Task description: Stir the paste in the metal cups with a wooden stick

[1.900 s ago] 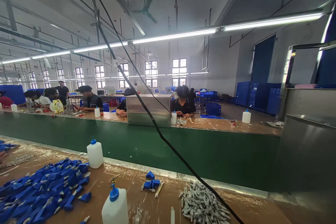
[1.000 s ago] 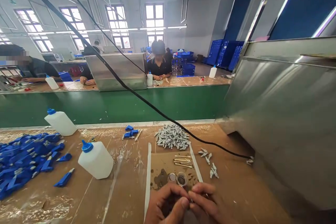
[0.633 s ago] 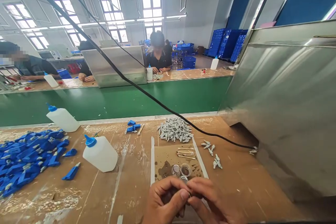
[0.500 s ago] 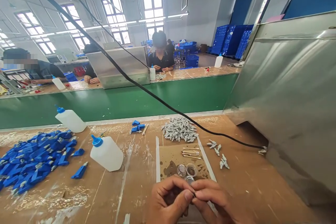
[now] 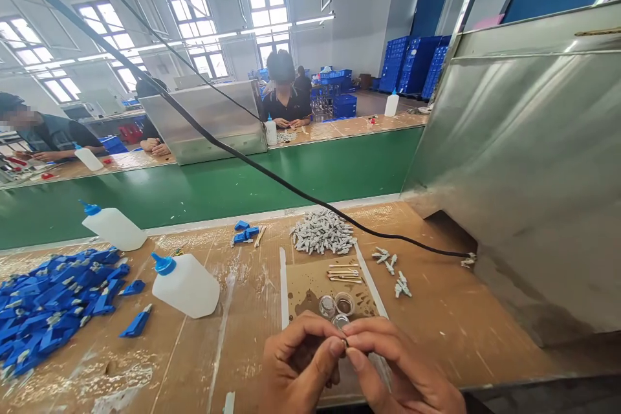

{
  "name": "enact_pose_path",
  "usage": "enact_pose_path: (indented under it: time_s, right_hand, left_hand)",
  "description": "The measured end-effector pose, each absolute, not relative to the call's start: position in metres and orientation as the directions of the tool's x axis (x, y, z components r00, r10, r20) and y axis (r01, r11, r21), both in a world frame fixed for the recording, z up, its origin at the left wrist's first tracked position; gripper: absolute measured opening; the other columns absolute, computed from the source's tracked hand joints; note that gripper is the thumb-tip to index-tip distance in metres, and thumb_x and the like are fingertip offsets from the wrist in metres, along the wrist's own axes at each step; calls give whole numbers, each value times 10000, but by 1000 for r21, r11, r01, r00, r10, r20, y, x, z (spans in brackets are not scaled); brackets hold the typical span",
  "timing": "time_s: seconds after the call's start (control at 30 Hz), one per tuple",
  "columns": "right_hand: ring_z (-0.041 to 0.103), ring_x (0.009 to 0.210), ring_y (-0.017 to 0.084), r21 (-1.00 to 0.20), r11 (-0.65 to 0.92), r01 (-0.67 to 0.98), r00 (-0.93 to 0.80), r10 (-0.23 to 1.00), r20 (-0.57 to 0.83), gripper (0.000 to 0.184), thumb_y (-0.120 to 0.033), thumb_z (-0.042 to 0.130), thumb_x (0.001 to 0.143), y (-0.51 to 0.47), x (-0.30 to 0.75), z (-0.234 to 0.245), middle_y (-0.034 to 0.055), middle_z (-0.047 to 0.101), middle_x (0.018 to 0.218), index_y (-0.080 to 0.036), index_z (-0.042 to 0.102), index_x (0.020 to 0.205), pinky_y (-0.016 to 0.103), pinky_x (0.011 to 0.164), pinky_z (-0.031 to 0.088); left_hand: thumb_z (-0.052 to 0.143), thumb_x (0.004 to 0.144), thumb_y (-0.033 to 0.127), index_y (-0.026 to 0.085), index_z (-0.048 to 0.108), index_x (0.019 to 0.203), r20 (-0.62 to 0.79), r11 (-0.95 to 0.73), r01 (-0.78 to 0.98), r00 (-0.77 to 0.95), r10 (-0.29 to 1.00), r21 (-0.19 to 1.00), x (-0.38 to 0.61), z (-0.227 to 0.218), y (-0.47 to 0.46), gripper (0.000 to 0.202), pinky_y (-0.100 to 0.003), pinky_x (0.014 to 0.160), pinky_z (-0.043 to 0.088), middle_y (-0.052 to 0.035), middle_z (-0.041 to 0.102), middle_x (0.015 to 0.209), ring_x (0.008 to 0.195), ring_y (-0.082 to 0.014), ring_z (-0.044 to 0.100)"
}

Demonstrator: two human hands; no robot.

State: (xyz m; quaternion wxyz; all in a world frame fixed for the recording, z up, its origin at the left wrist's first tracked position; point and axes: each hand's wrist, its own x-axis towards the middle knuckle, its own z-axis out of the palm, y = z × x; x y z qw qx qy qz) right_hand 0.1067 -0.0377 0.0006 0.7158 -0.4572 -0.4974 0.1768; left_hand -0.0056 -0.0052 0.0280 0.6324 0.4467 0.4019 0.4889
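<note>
Head-camera view over a brown work table (image 5: 460,317) in a large factory hall.

I have both hands low in the view, close to my body. The left hand (image 5: 301,362) is curled, with thumb and forefinger pressed together. The right hand (image 5: 398,369) is curled the same way. The two pinches meet tip to tip on a small dark piece (image 5: 344,343), which is too small for me to make out further. It is held in the air just above the near end of a brown card (image 5: 305,286).

On that card, just beyond my fingertips, stand three little clear cups (image 5: 343,303). Behind them lie a few thin wooden sticks (image 5: 343,273), and further back a heap of grey parts (image 5: 323,240). To the left a white bottle (image 5: 187,284) with a blue cap lies on its side, and a heap of blue parts (image 5: 43,310) sits at the far left. A black cable (image 5: 388,239) crosses the table to a metal housing (image 5: 524,174) on the right. Beyond the table runs a green belt (image 5: 242,184), with other people seated on its far side.

To handle this well, I judge the grip should be light and right at the fingertips. The hands should brace against each other and stay directly over the card, so that a slip lands the piece there. The knuckles need to stay clear of the cups, which look easy to tip.
</note>
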Motion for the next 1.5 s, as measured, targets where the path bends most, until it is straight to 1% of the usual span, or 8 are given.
enact_pose_path:
  time_s: [0.2, 0.43, 0.53, 0.7, 0.83, 1.1, 1.27, 1.5]
  right_hand:
    - [692, 798, 119, -858, 459, 230, 453, 730, 512, 136, -137, 644, 871, -38, 111, 6, -11, 719, 852, -255, 707, 845, 201, 777, 533]
    - [670, 805, 149, -922, 368, 123, 469, 797, 381, 131, -237, 628, 905, -40, 115, -5, 25, 686, 833, -231, 685, 788, 230, 775, 532]
    - [661, 819, 152, -925, 365, 103, 477, 798, 368, 128, -250, 636, 902, -40, 116, -11, 23, 680, 837, -234, 687, 786, 230, 778, 534]
    - [654, 814, 145, -934, 339, 108, 451, 821, 350, 139, -260, 627, 906, -40, 120, -11, 14, 669, 835, -235, 673, 777, 220, 782, 529]
    - [672, 789, 151, -908, 370, 194, 388, 821, 418, 130, -227, 623, 900, -38, 124, -10, 22, 681, 816, -225, 676, 781, 218, 755, 547]
    - [693, 796, 149, -880, 402, 254, 317, 825, 469, 112, -200, 612, 910, -35, 127, -15, 23, 695, 830, -229, 678, 824, 211, 756, 573]
    - [698, 793, 150, -878, 409, 248, 315, 823, 473, 107, -212, 613, 909, -34, 127, -15, 20, 701, 833, -233, 688, 836, 200, 741, 572]
    - [664, 810, 153, -939, 320, 129, 393, 853, 344, 160, -300, 627, 911, -38, 121, -12, 22, 683, 825, -230, 693, 784, 211, 772, 540]
  left_hand:
    - [811, 782, 448, 177, 767, 727, 10, 17, -155, 173, 985, 988, -3, 28, -8, 279, -165, 518, 424, 3, 610, 700, 543, -62, 523]
    - [788, 817, 373, 238, 812, 848, 133, -121, -68, 206, 969, 990, -3, 19, -9, 140, -195, 592, 485, -25, 699, 768, 639, -116, 600]
    - [789, 818, 299, 246, 804, 874, 241, -242, -19, 206, 948, 970, -3, 15, -8, 78, -205, 648, 505, -24, 724, 783, 682, -130, 626]
    - [786, 812, 197, 250, 764, 839, 405, -422, 89, 157, 901, 902, -3, 10, -7, 63, -192, 600, 467, 14, 703, 733, 623, -105, 588]
    - [741, 837, 143, 235, 752, 835, 483, -503, 152, 151, 862, 851, -4, 8, -6, 93, -197, 595, 466, 7, 712, 726, 638, -113, 606]
    - [726, 842, 129, 232, 758, 897, 525, -545, 233, 148, 838, 805, -6, 9, -8, 121, -186, 569, 458, 6, 719, 757, 609, -96, 582]
    - [683, 874, 124, 231, 759, 922, 524, -543, 238, 143, 840, 805, -5, 9, -8, 140, -196, 610, 481, -7, 725, 786, 663, -115, 631]
    - [678, 880, 136, 244, 744, 880, 503, -523, 236, 146, 852, 819, -5, 9, -8, 126, -185, 617, 462, 17, 720, 769, 655, -102, 619]
